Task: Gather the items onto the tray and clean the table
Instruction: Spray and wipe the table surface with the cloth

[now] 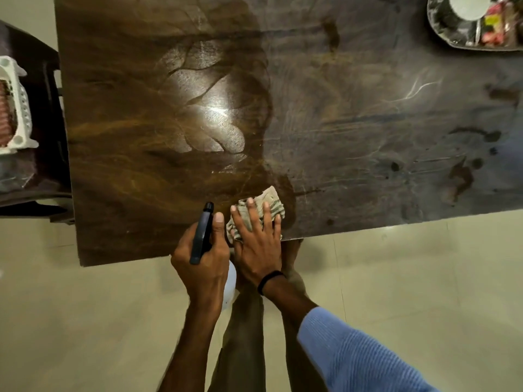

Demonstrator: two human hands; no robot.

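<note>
Dark wood table [127, 108] fills my feed, its sheen marked by wipe streaks. My right hand [257, 247] presses flat, fingers [250, 210] spread straight, on a striped cloth [270, 198] at the near edge. My left hand [203, 267] grips a spray bottle [201, 236] just beside it. At far right, a silver tray [437, 26] holds a white cup [467, 5] and packets [493, 24].

A spray bottle [202, 236] is gripped in the left hand [202, 267] at the near edge of the table [141, 137]. Just right of that grip, a crumpled cloth [270, 203] is pressed under the flattened right hand [257, 250]. A tray [441, 29] is seen far beyond, to the right.
</note>
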